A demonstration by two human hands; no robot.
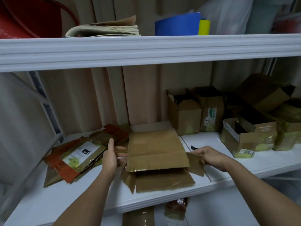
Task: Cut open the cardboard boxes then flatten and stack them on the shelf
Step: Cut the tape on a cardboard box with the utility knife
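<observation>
The flattened brown cardboard box [157, 150] lay on the white middle shelf board [228, 168], directly between the two hands and slightly beyond them. Its long axis ran near to far, the far edge reaching toward the beige corrugated back wall [97, 98] and the near end spreading into loose flaps by the shelf's front lip.

The left hand [110, 158] stood at the box's left edge, palm turned toward it, fingers straight and relaxed, touching or almost touching the cardboard; it gripped nothing. The right hand [210, 156] was at the right edge, its fingers curled around the brown side flap [195, 163] that stuck out toward the right. Both hands were about equally close, one on each side of the long axis.

The untidy pile of flattened brown and orange cardboard [76, 158] sat just to the left of the left hand, on the same board, tilted askew. By my judgement the coming move turned on that: the box had to travel left, across its own long axis, so the left hand was the nearer to the destination.

A small black cutter-like object [194, 147] lay just beyond the right hand. Uncut brown cardboard boxes [195, 115] stood far right.
</observation>
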